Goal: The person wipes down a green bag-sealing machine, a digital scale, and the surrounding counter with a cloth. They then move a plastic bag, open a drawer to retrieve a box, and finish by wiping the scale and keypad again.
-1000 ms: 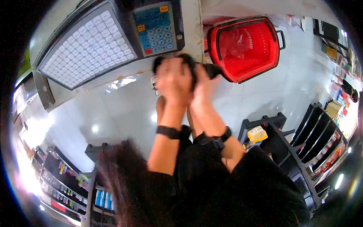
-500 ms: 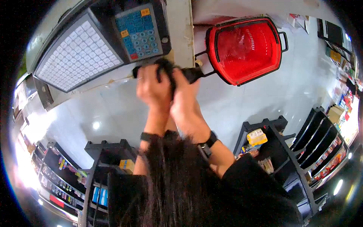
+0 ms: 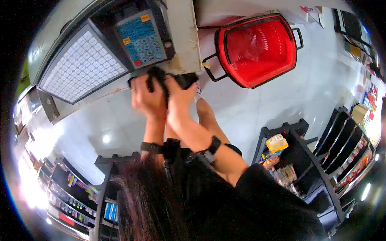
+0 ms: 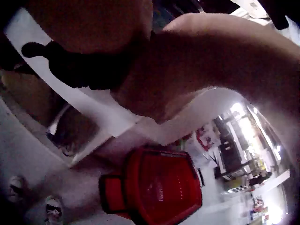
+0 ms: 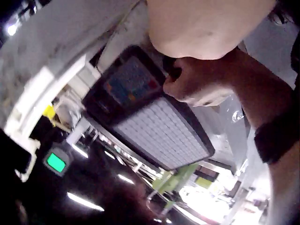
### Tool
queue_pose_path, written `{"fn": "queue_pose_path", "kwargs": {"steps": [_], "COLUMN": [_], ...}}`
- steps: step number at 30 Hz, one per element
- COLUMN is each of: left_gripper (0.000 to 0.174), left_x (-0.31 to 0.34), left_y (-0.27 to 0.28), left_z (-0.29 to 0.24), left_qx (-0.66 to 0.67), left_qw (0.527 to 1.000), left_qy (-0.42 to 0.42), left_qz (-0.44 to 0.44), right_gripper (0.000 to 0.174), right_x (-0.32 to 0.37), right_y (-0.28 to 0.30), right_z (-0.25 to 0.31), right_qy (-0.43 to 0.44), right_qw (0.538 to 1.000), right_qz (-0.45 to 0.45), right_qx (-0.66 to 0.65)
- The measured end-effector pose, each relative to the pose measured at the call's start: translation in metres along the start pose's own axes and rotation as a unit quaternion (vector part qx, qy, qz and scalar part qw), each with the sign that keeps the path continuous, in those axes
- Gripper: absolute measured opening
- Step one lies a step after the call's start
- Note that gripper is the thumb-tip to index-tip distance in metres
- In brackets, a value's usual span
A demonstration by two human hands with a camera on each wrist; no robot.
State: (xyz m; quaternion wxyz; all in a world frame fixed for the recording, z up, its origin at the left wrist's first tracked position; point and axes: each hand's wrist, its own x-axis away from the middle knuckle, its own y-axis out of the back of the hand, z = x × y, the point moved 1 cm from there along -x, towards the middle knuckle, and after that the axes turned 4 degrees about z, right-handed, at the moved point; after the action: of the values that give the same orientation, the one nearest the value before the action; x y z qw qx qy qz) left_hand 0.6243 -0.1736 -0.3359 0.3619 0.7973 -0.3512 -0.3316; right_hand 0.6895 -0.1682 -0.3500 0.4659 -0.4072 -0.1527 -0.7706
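Note:
Both hands are together in front of the person, at the counter's near edge in the head view. Between them is a bunched black item (image 3: 185, 80), soft-looking, its kind unclear. The left hand (image 3: 146, 98) curls its fingers round its left part; the right hand (image 3: 179, 98) holds it from the right, with a dark end sticking out past the fingers. In the left wrist view the black item (image 4: 84, 70) shows as a dark lump under the near hand. In the right wrist view the left hand (image 5: 199, 84) is curled, close under the right hand (image 5: 211, 28).
A scale's keyboard (image 3: 82, 64) and number pad (image 3: 140, 38) sit on the counter (image 3: 183, 36) beyond the hands. Right of the counter stands a red basket (image 3: 281, 66) with black handles. Behind the person are black shelves (image 3: 299, 150) with packaged goods, including a yellow pack (image 3: 277, 142).
Both hands, still together on the black item, have shifted left and a little nearer in the head view. The basket's left handle, hidden at first, now shows fully.

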Motion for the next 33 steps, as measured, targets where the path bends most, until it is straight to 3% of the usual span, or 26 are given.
{"fn": "queue_pose_path", "kwargs": {"steps": [3,4,5,7,8,9,10,11,12,13,16,18,19,20,21,22,24,25,27,29,30,32,33], "left_gripper": [0.016,0.016,0.016,0.019,0.021,0.022,0.019,0.014,0.014,0.017,0.016,0.016,0.016,0.016,0.018,0.018,0.019,0.019,0.018,0.018,0.018,0.019,0.021], "left_x": [0.009,0.008,0.009,0.011,0.011,0.008,0.001,0.002,-0.007,-0.01,0.001,0.012,0.015,0.017,0.016,0.016,0.013,0.009,0.011,0.02,0.02,0.017,0.015], "left_y": [-0.033,-0.031,-0.029,-0.027,-0.021,-0.006,0.009,0.018,0.029,0.032,0.008,-0.018,-0.03,-0.041,-0.04,-0.038,-0.031,-0.027,-0.02,-0.01,0.002,0.022,0.029], "left_z": [-0.054,-0.06,-0.062,-0.034,-0.012,0.008,0.022,0.045,0.045,0.041,0.035,-0.002,-0.03,-0.044,-0.061,-0.057,-0.042,-0.032,-0.012,0.022,0.037,0.047,0.045], "left_qx": [0.025,0.039,0.054,0.028,-0.015,0.008,0.01,-0.034,-0.058,-0.05,-0.032,0.022,0.02,0.058,0.056,0.056,0.05,0.046,0.019,0.029,0.047,-0.019,0.001], "left_qw": [0.998,0.998,0.997,0.998,0.999,0.998,0.999,0.998,0.995,0.994,0.999,0.999,0.999,0.997,0.998,0.998,0.995,0.991,0.991,0.996,0.999,0.999,0.99], "left_qy": [-0.042,-0.017,0.008,-0.026,-0.038,0.027,0.025,0.055,0.075,0.085,0.038,0.032,-0.038,-0.055,-0.014,-0.024,-0.077,-0.116,-0.115,-0.079,-0.01,0.044,0.131], "left_qz": [0.036,0.039,0.045,0.057,0.033,0.063,0.034,0.022,0.005,0.035,0.001,0.031,-0.005,0.011,0.003,0.021,0.046,0.05,0.066,0.004,0.013,0.009,0.045], "right_gripper": [0.034,0.026,0.031,0.04,0.05,0.055,0.062,0.07,0.073,0.07,0.059,0.052,0.049,0.048,0.047,0.047,0.052,0.061,0.073,0.082,0.082,0.069,0.063], "right_x": [-0.019,-0.011,-0.007,-0.008,-0.001,0.024,0.02,0.039,0.043,0.043,0.021,-0.004,-0.014,-0.02,-0.02,-0.02,-0.023,-0.019,0.007,0.026,0.032,0.045,0.047], "right_y": [0.036,0.032,0.031,0.017,0.007,-0.014,-0.023,-0.042,-0.056,-0.054,-0.027,0.009,0.026,0.038,0.041,0.039,0.034,0.034,0.017,0.004,0.0,-0.01,-0.01], "right_z": [0.056,0.074,0.069,0.036,0.024,0.032,-0.012,-0.008,-0.016,-0.021,-0.012,0.012,0.03,0.052,0.066,0.057,0.026,0.008,0.009,0.002,0.0,-0.005,-0.005], "right_qy": [0.019,0.033,0.007,0.042,0.042,0.022,0.025,-0.067,-0.002,-0.033,-0.016,-0.017,-0.029,-0.045,-0.065,-0.064,0.018,0.032,0.021,0.0,0.002,-0.013,-0.021], "right_qw": [0.995,0.994,0.993,0.996,0.998,0.999,0.999,0.997,0.999,0.997,0.998,0.995,0.991,0.991,0.991,0.99,0.996,0.996,0.995,0.988,0.989,0.99,0.988], "right_qz": [0.062,0.077,0.07,-0.042,-0.013,0.004,-0.02,-0.022,-0.046,-0.046,0.005,0.016,0.013,0.036,0.057,0.051,-0.059,-0.076,-0.1,-0.065,-0.067,0.017,0.056], "right_qx": [-0.08,-0.064,-0.098,-0.066,-0.033,-0.039,-0.011,-0.022,0.023,0.052,-0.053,-0.1,-0.131,-0.117,-0.105,-0.112,-0.061,-0.042,0.013,0.139,0.135,0.14,0.142]}}
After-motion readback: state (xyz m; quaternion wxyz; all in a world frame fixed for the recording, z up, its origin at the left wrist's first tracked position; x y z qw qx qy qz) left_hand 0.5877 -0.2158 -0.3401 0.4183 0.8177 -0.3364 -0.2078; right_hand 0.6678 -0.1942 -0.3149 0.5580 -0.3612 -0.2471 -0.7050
